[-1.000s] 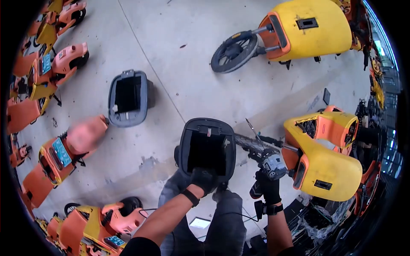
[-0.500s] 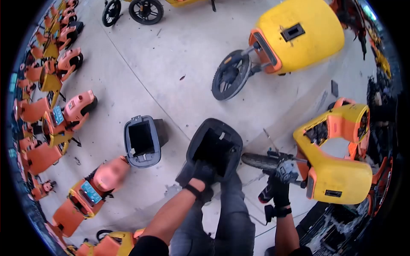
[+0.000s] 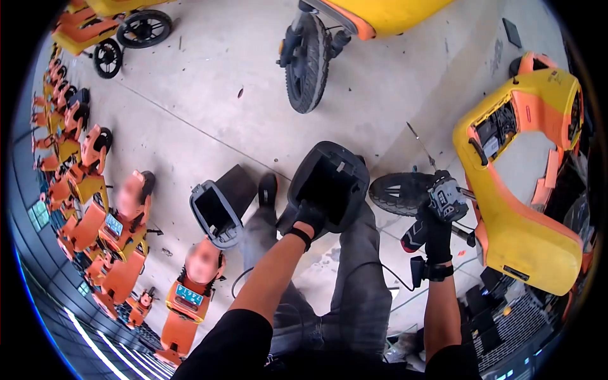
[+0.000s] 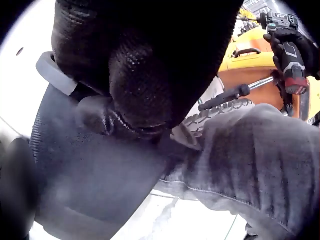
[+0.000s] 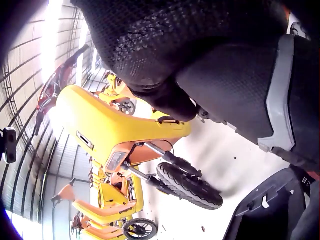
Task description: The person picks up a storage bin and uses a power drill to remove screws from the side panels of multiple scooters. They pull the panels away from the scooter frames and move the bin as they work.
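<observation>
A deep black plastic bin (image 3: 329, 151) is between the person's legs, its open mouth facing up. My black-gloved left hand (image 3: 310, 218) grips its near rim, with the fingers over the edge. In the left wrist view, the bin's outer wall (image 4: 95, 175) slants down below that glove. To the right, my gloved right hand (image 3: 437, 233) holds a grey cordless drill (image 3: 447, 197) by its handle. A long thin bit (image 3: 415, 134) points from the drill away from the body. In the right wrist view, the drill's dark body (image 5: 235, 85) fills the upper right.
A second bin with a grey rim (image 3: 201, 218) lies on the floor to the left. Close to the drill on the right stands a yellow-orange scooter (image 3: 532, 244) with its front wheel (image 3: 402, 193). Another scooter's wheel (image 3: 307, 69) is ahead. Rows of scooters (image 3: 120, 278) line the left.
The head view has turned and shifted, so the scooters and second bin sit elsewhere in it. My left hand stays on the bin's rim, and the right keeps hold of the drill.
</observation>
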### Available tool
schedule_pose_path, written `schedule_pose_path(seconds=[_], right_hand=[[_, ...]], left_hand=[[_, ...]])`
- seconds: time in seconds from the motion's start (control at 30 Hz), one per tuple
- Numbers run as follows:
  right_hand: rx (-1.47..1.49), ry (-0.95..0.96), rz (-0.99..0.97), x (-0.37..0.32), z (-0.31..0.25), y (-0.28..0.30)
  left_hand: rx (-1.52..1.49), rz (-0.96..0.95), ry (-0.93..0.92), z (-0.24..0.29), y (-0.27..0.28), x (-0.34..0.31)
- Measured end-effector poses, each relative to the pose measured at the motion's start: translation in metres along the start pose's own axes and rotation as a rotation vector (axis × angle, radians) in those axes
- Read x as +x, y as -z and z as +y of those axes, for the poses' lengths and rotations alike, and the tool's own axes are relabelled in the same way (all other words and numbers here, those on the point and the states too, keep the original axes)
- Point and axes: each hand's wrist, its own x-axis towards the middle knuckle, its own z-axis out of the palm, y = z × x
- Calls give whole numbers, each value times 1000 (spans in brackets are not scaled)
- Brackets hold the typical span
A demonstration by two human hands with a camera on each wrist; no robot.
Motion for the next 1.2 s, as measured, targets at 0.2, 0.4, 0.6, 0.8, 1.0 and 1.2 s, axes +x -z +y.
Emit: schedule_pose_path(seconds=[0.2, 0.4, 0.6, 0.8, 1.0, 1.2], right_hand=[[22, -62, 59, 0, -21, -15], [-21, -9, 133, 9, -63, -42], [-283, 68, 173, 63, -76, -62], [158, 59, -43, 132, -83, -60], [41, 284, 82, 224, -90, -55], [427, 319, -52, 352, -98, -23]], left_hand=[[-198, -180, -78, -23, 50, 21], [-295, -339, -98, -75, 74, 52], [-455, -263, -136, -118, 36, 60], [-562, -284, 21, -111, 36, 94], [-625, -574, 57, -117, 4, 122], [-571, -1096, -101, -125, -43, 161]])
